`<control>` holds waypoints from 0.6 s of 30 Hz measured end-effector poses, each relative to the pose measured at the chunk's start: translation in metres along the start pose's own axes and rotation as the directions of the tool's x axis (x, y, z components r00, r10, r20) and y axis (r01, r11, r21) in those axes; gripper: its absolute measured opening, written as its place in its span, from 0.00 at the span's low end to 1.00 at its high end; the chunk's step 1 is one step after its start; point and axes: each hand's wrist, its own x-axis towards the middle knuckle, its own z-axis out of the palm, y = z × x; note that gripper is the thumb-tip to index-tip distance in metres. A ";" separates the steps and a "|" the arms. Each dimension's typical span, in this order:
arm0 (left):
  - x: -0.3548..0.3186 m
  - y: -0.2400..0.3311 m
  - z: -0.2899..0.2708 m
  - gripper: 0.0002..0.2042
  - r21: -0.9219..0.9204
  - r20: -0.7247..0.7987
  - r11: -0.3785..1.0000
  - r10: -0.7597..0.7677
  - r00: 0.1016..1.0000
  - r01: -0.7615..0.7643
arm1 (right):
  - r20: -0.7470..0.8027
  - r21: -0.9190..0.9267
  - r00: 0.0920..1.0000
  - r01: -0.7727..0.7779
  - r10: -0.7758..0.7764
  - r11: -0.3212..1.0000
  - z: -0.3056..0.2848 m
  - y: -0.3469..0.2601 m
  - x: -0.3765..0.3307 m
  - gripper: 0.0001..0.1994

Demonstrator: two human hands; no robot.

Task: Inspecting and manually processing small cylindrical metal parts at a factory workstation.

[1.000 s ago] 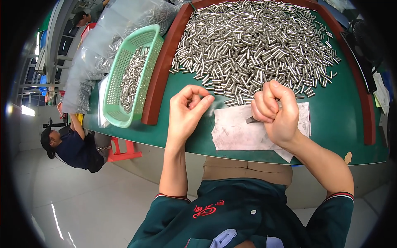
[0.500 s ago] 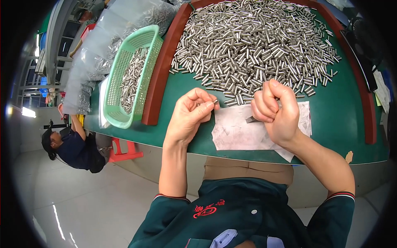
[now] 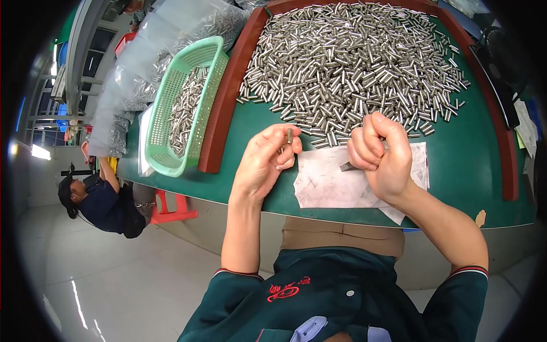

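Between the fingertips of my left hand (image 3: pixel 266 157) stands a small metal pin (image 3: pixel 289 136), held upright. My right hand (image 3: pixel 383 153) is closed in a fist around a dark grey flat bar (image 3: pixel 346 166), whose squared end pokes out below the fingers; most of it is hidden. Under that hand lies a smudged white cloth or paper sheet (image 3: pixel 326 185) on the green tabletop (image 3: pixel 456 182). Just beyond both hands spreads a large heap of shiny metal pins (image 3: pixel 347 62), with a few loose ones at its near edge.
Dark red wooden rails (image 3: pixel 221 122) border the heap. Left of them sits a light green basket (image 3: pixel 152 137) with more pins, beside clear plastic bags (image 3: pixel 122 85) of parts. A dark fan (image 3: pixel 501 51) stands far right. At left, a seated person (image 3: pixel 105 205) works near a red stool (image 3: pixel 174 208).
My left hand has turned the pin from lying sideways to upright, drawing it slightly left. The right hand stays in place with its grip unchanged.
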 end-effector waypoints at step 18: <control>0.007 0.005 0.002 0.03 0.299 -0.057 0.944 0.162 0.985 -0.138 | 0.003 -0.069 1.000 0.002 -0.002 0.998 -0.005 0.000 0.001 0.20</control>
